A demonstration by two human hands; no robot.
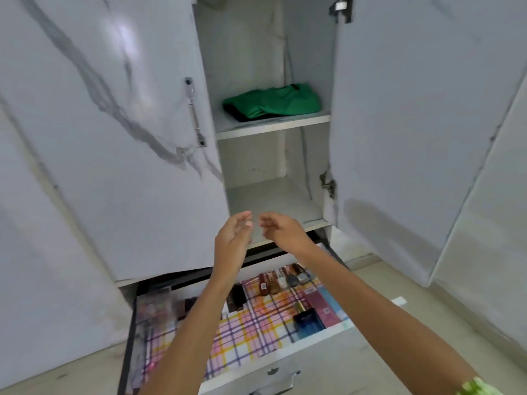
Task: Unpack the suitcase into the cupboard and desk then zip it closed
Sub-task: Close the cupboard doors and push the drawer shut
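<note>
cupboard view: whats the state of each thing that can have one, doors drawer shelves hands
right cupboard door: open
left cupboard door: ajar
drawer: pulled out, holding bottles and boxes
upper shelf: holds folded green garment
lower shelf: bare
left hand: open, empty
right hand: open, empty

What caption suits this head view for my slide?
Empty hands reach toward cupboard, green clothes shelved above open drawer.
</note>
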